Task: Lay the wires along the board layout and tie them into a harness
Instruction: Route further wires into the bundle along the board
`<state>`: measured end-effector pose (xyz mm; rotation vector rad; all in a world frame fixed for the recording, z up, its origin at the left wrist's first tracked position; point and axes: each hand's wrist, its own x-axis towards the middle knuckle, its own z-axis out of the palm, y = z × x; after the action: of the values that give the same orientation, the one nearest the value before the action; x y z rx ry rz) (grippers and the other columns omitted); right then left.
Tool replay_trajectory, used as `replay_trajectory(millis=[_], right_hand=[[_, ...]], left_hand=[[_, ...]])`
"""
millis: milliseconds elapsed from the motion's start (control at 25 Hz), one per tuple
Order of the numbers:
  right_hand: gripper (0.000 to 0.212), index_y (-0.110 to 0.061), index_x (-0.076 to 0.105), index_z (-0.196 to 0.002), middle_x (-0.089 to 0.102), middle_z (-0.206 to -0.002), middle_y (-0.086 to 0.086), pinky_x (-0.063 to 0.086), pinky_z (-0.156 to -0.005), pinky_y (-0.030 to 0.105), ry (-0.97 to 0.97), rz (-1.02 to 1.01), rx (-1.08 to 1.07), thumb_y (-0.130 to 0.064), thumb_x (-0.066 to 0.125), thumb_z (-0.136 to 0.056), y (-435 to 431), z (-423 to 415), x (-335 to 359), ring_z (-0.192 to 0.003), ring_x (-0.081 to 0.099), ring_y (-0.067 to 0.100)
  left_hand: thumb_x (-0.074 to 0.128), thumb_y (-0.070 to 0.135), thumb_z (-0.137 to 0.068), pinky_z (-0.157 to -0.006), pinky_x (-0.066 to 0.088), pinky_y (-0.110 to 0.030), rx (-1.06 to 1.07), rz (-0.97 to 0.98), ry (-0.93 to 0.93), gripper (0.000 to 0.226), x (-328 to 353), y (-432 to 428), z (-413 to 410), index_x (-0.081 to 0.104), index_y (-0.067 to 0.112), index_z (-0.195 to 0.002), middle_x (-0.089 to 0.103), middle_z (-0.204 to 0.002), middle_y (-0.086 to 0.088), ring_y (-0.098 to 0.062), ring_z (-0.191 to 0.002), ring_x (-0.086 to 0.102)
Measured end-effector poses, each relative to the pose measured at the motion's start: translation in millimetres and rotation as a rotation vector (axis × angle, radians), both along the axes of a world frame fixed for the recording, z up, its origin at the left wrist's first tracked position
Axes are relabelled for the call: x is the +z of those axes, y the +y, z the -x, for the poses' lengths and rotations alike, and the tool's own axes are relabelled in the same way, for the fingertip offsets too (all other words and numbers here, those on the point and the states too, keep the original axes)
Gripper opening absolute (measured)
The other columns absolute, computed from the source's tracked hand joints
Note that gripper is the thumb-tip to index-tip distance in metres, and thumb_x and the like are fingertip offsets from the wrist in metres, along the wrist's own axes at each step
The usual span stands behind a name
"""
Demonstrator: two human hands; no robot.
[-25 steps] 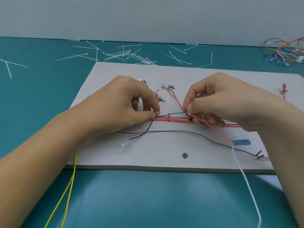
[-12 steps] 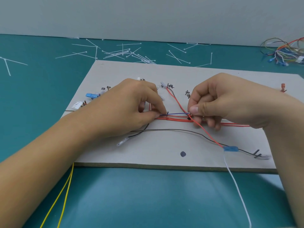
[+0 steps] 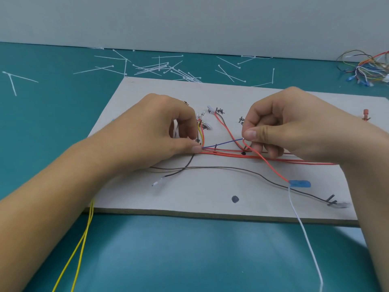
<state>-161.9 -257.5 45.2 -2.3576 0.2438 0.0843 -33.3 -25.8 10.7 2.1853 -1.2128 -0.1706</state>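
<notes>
handwritten marks (image 3: 221, 111) on the board (image 3: 263, 98), one perhaps "棕".

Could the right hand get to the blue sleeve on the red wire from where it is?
Probably yes: the blue sleeve lies uncovered on the board, just nearer than the right hand, though that hand pinches the purple wire.

A pale grey board (image 3: 210, 192) is marked with black symbols; red wires (image 3: 263, 158) — plus blue (image 3: 223, 143), yellow (image 3: 84, 239), brown — are seen on teal.
</notes>
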Motion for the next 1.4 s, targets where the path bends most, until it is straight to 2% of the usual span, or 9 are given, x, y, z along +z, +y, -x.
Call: replay_trajectory(millis=[120, 280, 480, 640, 720, 880, 1000, 1200, 1400], right_hand=[[0.020, -0.024, 0.073, -0.080, 0.074, -0.064, 0.003, 0.055, -0.053, 0.028, -0.010, 0.013, 0.015, -0.012, 0.068, -0.096, -1, 1, 2, -0.050, 0.062, 0.014], [0.022, -0.016, 0.071, -0.075, 0.072, -0.061, 0.002, 0.040, -0.038, 0.012, -0.015, 0.038, 0.000, -0.011, 0.067, -0.096, -3, 2, 1, -0.046, 0.059, 0.010], [0.020, -0.017, 0.073, -0.077, 0.073, -0.061, 0.002, 0.044, -0.042, 0.014, -0.033, 0.054, 0.005, -0.014, 0.069, -0.096, -4, 2, 1, -0.048, 0.062, 0.011], [0.019, -0.018, 0.073, -0.076, 0.073, -0.061, 0.001, 0.047, -0.045, 0.018, -0.169, 0.065, -0.017, -0.014, 0.072, -0.094, -2, -2, -1, -0.046, 0.061, 0.012], [0.020, -0.018, 0.073, -0.075, 0.073, -0.061, -0.001, 0.048, -0.048, 0.023, -0.233, 0.073, -0.055, -0.016, 0.072, -0.095, 1, -4, -2, -0.045, 0.060, 0.012], [0.020, -0.019, 0.071, -0.077, 0.073, -0.062, -0.010, 0.053, -0.061, 0.030, -0.270, 0.154, -0.174, -0.023, 0.070, -0.096, 9, -17, -2, -0.049, 0.064, 0.012], [0.021, -0.020, 0.069, -0.077, 0.073, -0.063, -0.011, 0.053, -0.061, 0.030, -0.249, 0.299, -0.213, -0.029, 0.069, -0.096, 17, -39, 3, -0.050, 0.063, 0.004], [0.024, -0.020, 0.064, -0.079, 0.073, -0.082, 0.000, 0.057, -0.079, 0.042, -0.145, 0.499, -0.143, -0.036, 0.067, -0.097, 26, -87, 4, -0.081, 0.067, 0.028], [0.027, -0.023, 0.060, -0.075, 0.065, -0.082, -0.004, 0.049, -0.077, 0.037, -0.087, 0.574, -0.051, -0.039, 0.071, -0.094, 39, -124, -2, -0.089, 0.063, 0.028]], left_hand=[[0.084, 0.038, -0.079, -0.059, 0.047, -0.030, 0.047, -0.072, 0.010, 0.009, 11, 17, -13, 0.075, 0.039, -0.080, 0.071, -0.076, 0.010, -0.011, -0.068, 0.062], [0.083, 0.034, -0.080, -0.051, 0.040, -0.021, 0.029, -0.153, 0.060, 0.012, 21, 33, -23, 0.078, 0.045, -0.079, 0.066, -0.068, 0.014, -0.003, -0.055, 0.055], [0.080, 0.029, -0.079, -0.046, 0.038, -0.009, 0.042, -0.147, 0.075, 0.012, 18, 30, -19, 0.079, 0.040, -0.076, 0.068, -0.065, 0.010, -0.005, -0.047, 0.051], [0.080, 0.025, -0.079, -0.055, 0.043, -0.025, 0.032, -0.147, 0.092, 0.012, 16, 28, -16, 0.078, 0.035, -0.075, 0.068, -0.069, 0.007, -0.009, -0.055, 0.054], [0.079, 0.020, -0.079, -0.057, 0.044, -0.026, 0.039, -0.142, 0.126, 0.012, 16, 25, -15, 0.078, 0.030, -0.073, 0.068, -0.066, 0.004, -0.009, -0.055, 0.055], [0.077, 0.014, -0.078, -0.055, 0.043, -0.021, 0.103, -0.153, 0.067, 0.017, 16, 21, -10, 0.077, 0.027, -0.068, 0.068, -0.062, 0.010, -0.006, -0.056, 0.058], [0.075, 0.011, -0.077, -0.046, 0.037, -0.011, 0.141, -0.165, 0.040, 0.019, 17, 18, -6, 0.075, 0.025, -0.064, 0.065, -0.059, 0.018, -0.003, -0.056, 0.058], [0.081, 0.015, -0.077, -0.044, 0.034, -0.012, 0.160, -0.165, 0.090, 0.020, 20, 19, -8, 0.076, 0.028, -0.063, 0.064, -0.059, 0.024, 0.002, -0.053, 0.056], [0.084, 0.016, -0.079, -0.042, 0.035, -0.008, 0.160, -0.163, 0.137, 0.020, 22, 21, -6, 0.077, 0.026, -0.064, 0.058, -0.045, 0.022, 0.005, -0.045, 0.053]])
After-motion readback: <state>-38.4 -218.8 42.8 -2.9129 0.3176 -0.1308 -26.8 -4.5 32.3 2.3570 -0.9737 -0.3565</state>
